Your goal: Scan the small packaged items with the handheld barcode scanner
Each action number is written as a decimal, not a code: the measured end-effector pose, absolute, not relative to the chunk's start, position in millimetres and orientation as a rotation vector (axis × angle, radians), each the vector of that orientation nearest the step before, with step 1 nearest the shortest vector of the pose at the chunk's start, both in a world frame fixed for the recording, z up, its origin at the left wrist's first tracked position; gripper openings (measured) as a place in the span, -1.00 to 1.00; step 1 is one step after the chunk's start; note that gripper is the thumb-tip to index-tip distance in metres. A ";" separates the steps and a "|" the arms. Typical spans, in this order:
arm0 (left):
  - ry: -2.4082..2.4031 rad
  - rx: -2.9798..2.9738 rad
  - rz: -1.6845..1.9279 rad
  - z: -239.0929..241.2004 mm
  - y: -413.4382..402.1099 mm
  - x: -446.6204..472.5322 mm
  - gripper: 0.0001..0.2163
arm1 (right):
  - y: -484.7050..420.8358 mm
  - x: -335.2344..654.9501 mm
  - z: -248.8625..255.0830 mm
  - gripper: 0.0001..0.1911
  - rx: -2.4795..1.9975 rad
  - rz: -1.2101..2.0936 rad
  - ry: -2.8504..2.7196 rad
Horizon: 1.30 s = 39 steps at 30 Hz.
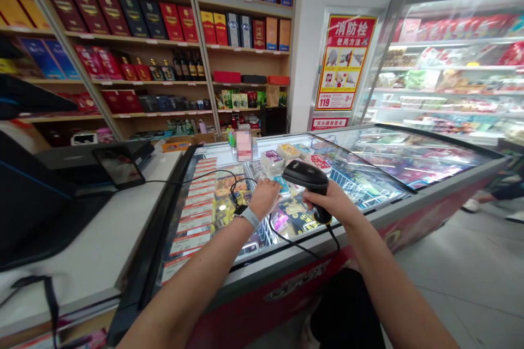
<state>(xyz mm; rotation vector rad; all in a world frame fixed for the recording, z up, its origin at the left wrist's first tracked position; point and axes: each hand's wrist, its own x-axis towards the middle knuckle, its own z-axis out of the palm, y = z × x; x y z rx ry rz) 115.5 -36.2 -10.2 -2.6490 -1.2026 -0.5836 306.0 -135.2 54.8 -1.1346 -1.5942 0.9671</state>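
Observation:
My right hand point(333, 200) grips a black barcode scanner point(306, 174) by its handle, with the scanner's head pointing left over the freezer. A black cable point(295, 244) trails from the handle's lower end. My left hand point(265, 198), with a pale watch band at the wrist, is held over the glass top, left of the scanner. Its fingers are curled beside a small blue-topped pack point(283, 185); what they hold is hidden. Behind the hands are stacked packs with purple point(272, 159), yellow point(289, 151) and red point(320, 162) tops.
The glass-topped chest freezer point(262, 267) stretches away to the right. Price labels point(200, 207) line its left side. On the left stands a counter point(135, 229) with a phone point(118, 166) and cable. Shelves of boxes point(172, 22) stand behind; a lit display fridge point(450, 76) is at right.

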 end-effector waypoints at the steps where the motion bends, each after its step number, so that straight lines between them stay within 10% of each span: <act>1: -1.178 -2.666 -0.572 -10.1 -36.6 114.3 -0.88 | -131.7 307.2 55.7 -0.70 -1.156 0.873 -1.631; 11: -1.220 -2.762 -0.865 -4.8 -44.1 67.4 -0.83 | -116.7 285.5 43.4 -0.77 -1.152 0.350 -1.852; 19: -1.856 -2.461 -1.905 -11.4 -27.5 -19.8 -0.74 | -107.4 247.5 24.1 -0.58 -1.098 -0.232 -2.227; 39: -1.916 -1.788 -2.551 -35.2 -2.7 -74.9 -0.80 | -44.2 167.0 10.0 -0.79 -1.171 0.151 -2.012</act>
